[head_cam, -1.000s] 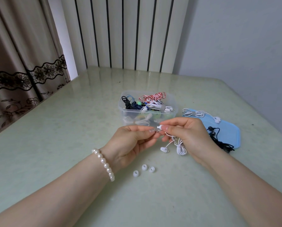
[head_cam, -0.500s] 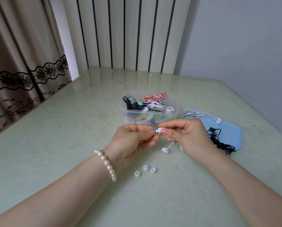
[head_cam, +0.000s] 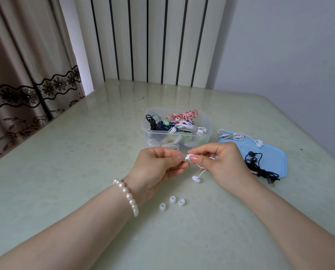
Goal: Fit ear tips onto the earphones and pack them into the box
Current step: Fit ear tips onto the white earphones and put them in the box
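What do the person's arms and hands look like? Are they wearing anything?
Both forearms are bare, with no sleeves in view. The left wrist wears a bracelet of round white pearl-like beads. The left hand and right hand have no gloves. The nails look long and glossy. No watch shows.

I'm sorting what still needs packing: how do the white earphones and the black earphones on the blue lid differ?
The white earphones lie at the far end of the blue lid, coiled neatly and bound by a grey band; the black earphones lie nearer the person in a looser tangle. The white earphones' buds trail off to the right, while the black earphones' cable runs over the lid's near edge onto the table. Both rest outside the clear box, untouched by either hand.
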`<state>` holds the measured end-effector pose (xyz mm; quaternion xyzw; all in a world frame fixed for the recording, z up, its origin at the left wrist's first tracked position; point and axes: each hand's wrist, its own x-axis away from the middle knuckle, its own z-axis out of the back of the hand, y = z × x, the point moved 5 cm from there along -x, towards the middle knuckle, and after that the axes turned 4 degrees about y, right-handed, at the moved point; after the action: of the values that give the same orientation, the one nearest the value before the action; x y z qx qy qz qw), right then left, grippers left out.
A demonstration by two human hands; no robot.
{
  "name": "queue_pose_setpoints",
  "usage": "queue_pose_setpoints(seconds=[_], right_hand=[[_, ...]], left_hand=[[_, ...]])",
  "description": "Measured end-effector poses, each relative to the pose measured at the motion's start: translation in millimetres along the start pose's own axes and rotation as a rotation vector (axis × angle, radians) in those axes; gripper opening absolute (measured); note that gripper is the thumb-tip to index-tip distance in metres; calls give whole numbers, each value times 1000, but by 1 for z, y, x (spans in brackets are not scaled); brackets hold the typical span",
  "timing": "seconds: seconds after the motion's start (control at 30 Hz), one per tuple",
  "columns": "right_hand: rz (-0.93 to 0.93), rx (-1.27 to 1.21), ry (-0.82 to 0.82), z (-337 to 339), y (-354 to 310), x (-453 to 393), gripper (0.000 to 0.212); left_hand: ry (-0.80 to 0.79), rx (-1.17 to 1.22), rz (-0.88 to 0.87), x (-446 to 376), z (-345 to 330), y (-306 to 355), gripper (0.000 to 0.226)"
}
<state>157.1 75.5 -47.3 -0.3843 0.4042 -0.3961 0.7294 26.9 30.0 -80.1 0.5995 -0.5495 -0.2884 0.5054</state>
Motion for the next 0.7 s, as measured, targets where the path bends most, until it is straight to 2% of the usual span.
queue_pose_setpoints(seconds=[0.37, 0.53, 0.7], right_hand=[[-32, 22, -39, 0, 1, -1, 14], [-41, 14, -47, 0, -1, -1, 20], [-31, -15, -41, 1, -4, -1, 17]], left_hand=[[6, 44, 8, 1, 0, 0, 5], [16, 42, 22, 0, 1, 0, 8], [2, 54, 37, 0, 1, 0, 7]])
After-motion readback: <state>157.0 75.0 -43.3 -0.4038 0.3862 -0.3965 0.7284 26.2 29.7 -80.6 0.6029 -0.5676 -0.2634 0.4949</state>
